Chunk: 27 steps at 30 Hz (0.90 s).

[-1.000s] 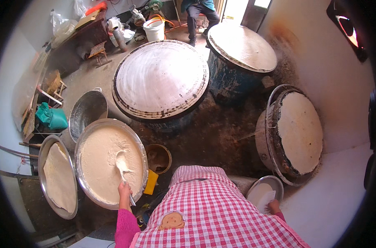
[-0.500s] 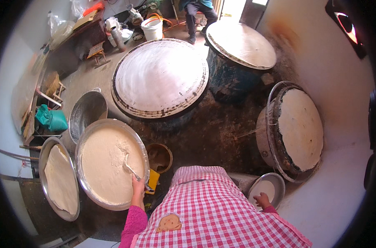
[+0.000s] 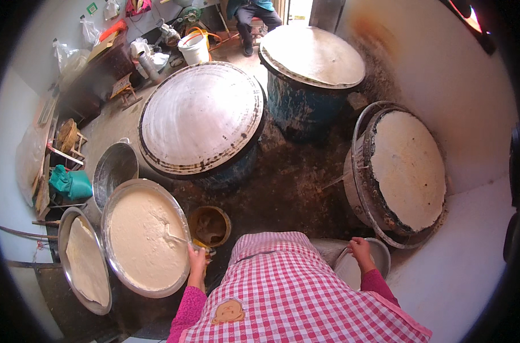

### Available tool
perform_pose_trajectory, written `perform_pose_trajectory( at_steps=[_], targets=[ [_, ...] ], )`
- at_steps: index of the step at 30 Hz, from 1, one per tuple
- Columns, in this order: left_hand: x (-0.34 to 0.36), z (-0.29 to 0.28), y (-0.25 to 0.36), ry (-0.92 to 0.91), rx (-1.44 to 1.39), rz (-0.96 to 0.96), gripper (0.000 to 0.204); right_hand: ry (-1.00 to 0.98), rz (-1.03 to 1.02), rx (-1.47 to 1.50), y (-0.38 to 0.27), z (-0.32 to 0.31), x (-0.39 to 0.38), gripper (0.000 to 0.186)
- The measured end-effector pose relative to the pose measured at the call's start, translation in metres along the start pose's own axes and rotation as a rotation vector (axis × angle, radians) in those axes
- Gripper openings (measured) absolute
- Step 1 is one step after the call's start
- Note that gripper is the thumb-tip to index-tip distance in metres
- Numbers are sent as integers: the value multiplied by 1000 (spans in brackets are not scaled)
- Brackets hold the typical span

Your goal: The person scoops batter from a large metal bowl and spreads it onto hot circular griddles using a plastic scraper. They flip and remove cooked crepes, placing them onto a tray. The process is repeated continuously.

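Left hand gripped a ladle dipped in the batter basin, lower left. Right hand rested on a small bowl's rim. Right griddle was coated; centre griddle looked bare.

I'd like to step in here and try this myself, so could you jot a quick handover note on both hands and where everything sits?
Left hand: holds a ladle handle at the rim of the big batter basin; the ladle rests in the batter.
Right hand: resting on the rim of a small pale bowl.
Done: the right-hand griddle carries a full sheet; a second pan holds batter too.
Left: the middle griddle and far griddle look bare.
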<state>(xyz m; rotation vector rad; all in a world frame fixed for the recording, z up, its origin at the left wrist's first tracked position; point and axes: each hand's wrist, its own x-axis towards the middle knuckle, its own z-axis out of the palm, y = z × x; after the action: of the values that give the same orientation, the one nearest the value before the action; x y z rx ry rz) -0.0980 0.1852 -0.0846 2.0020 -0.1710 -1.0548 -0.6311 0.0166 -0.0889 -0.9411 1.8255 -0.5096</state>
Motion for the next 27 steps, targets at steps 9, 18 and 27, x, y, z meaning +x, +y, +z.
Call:
perform_pose_trajectory(
  at_steps=[9,18,27],
  targets=[
    [0,-9,-59,-164,-146,-194,49,-539,69,-233,-79,70,-19,52],
    [32,-37,-170,108,-177,-607,42,-838,-94,-619,-172,134,-79,46],
    [69,-40,-258,532,-1478,-678,33,-710,127,-795,-208,166,-99,49]
  ],
)
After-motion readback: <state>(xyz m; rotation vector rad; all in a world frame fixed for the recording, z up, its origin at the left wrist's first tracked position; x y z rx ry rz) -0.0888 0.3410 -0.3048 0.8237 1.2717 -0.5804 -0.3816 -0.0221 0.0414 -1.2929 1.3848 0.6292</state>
